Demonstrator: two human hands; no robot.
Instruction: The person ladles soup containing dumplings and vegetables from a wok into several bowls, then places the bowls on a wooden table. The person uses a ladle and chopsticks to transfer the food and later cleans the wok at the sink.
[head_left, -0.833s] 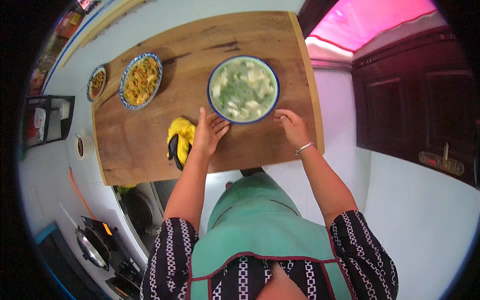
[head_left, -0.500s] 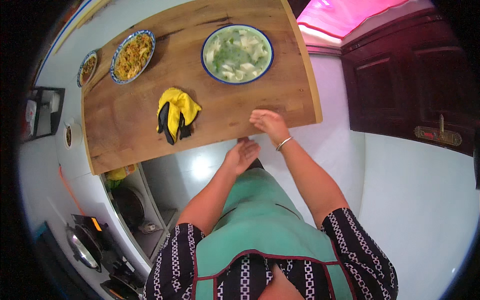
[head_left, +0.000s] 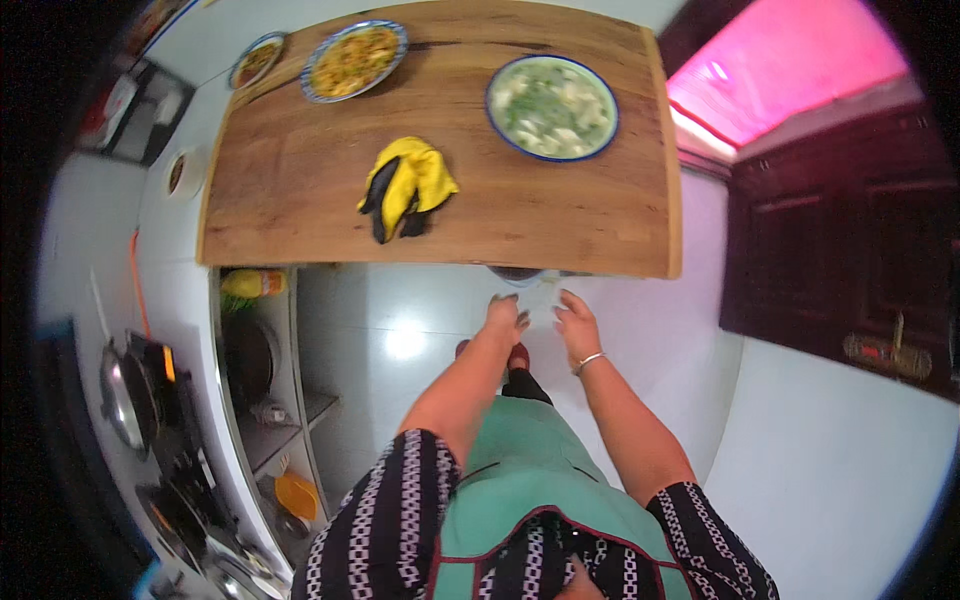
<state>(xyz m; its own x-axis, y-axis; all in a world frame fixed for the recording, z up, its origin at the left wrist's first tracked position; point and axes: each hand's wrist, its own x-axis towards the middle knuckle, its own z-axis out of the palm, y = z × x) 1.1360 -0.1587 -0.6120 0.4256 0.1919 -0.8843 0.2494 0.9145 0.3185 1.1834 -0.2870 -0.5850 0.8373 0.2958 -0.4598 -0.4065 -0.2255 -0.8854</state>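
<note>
My left hand (head_left: 508,317) is low, just in front of the table's near edge, fingers a little apart and nothing visible in it. To its right, my right hand (head_left: 577,328), with a silver bangle at the wrist, has its fingers loosely spread. A small pale, blurred patch (head_left: 553,291) shows by its fingertips; I cannot make out what it is. Beyond the hands, a dark, round-rimmed container (head_left: 517,274) is partly hidden beneath the table. Both hands are apart from the wooden table (head_left: 300,190), where a crumpled yellow-and-black cloth (head_left: 412,182) lies.
On the table are a large bowl of soup (head_left: 553,107) and an oval plate of food (head_left: 355,62). A small dish (head_left: 257,60) sits at the far left corner. Shelves (head_left: 268,435) and pans (head_left: 125,390) stand left; a dark door (head_left: 830,220) is right.
Both hands have dropped lower, toward the floor side of the table's near edge. The view has shifted, so the table appears higher and straighter, and the container beneath it shows.
</note>
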